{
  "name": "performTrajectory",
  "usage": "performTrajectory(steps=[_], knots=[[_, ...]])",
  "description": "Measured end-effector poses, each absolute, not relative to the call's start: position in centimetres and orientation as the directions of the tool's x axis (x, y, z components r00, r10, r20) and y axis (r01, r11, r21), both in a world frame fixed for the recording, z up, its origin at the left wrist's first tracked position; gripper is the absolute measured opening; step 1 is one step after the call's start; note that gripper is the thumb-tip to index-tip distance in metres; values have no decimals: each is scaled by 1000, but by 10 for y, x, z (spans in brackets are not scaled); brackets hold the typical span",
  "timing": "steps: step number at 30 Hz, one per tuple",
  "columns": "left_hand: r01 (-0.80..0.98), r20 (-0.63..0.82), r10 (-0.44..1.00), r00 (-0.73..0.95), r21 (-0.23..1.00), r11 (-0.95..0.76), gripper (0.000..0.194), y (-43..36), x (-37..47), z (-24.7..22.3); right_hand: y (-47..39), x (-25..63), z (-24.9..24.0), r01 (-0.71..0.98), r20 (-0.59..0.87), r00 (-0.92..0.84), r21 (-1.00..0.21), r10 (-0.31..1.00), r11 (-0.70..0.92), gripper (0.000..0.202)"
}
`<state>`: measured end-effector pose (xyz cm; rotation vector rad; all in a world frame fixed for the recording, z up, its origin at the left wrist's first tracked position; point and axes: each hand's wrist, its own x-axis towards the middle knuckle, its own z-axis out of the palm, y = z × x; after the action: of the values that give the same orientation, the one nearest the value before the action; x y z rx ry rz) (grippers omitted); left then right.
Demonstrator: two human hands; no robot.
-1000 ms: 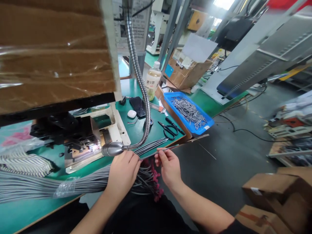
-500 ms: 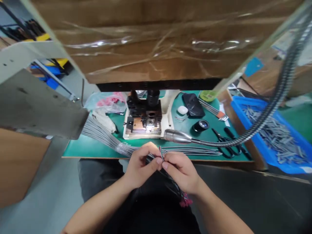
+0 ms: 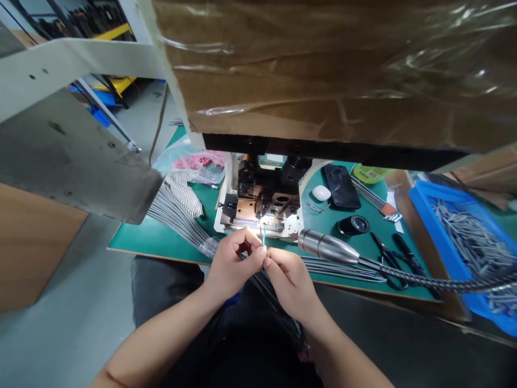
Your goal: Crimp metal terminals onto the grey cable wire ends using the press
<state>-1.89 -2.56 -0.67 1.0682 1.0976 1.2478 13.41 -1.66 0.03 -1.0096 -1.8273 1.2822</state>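
Note:
Thin wires (image 3: pixel 264 235), one of them green, stand up from the pinched fingertips of my left hand (image 3: pixel 235 264) and my right hand (image 3: pixel 290 277). The two hands meet just in front of a crimping press (image 3: pixel 269 202), and the wire tips reach the front of its lit die area. Grey cables (image 3: pixel 278 302) run down below my hands towards my lap, where pink connectors (image 3: pixel 306 354) are partly hidden beside my right forearm. To the left, a bundle of grey cables (image 3: pixel 181 221) lies on the green table, wrapped in clear plastic near my left hand.
A metal gooseneck lamp (image 3: pixel 329 249) reaches in close to my right hand. Scissors (image 3: pixel 390 258), a black cylinder (image 3: pixel 353 226) and a phone-like black object (image 3: pixel 341 186) lie on the right. A blue tray (image 3: pixel 444 231) holds many metal pieces. A cardboard-covered housing (image 3: pixel 323 81) hangs overhead.
My view has shifted, so the bench appears farther right. Both hands have brought the wires forward towards the press, and the wire ends now stand spread and lit before the die.

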Motion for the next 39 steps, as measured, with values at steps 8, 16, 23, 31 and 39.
performTrajectory(steps=[8, 16, 23, 31, 39], knots=[[-9, -95, 995, -40, 995, 94, 13, -17, -18, -2, -16, 129, -9, 247, 58, -386, -955, 921, 164, 34], [58, -81, 995, -52, 995, 84, 11, -17, -18, 4, -15, 127, -6, 247, -2, -370, -964, 929, 96, 34], [162, -79, 994, -72, 983, 90, 10, -16, -15, 14, -16, 128, -18, 144, -123, -275, -986, 953, -86, 24], [160, -221, 973, 65, 965, 208, 20, -13, -22, 20, 3, 141, 0, 212, -142, -177, -972, 974, -103, 21], [22, -276, 957, 93, 961, 275, 23, -1, -16, 5, 21, 136, 1, 151, -58, -273, -988, 960, -17, 39]])
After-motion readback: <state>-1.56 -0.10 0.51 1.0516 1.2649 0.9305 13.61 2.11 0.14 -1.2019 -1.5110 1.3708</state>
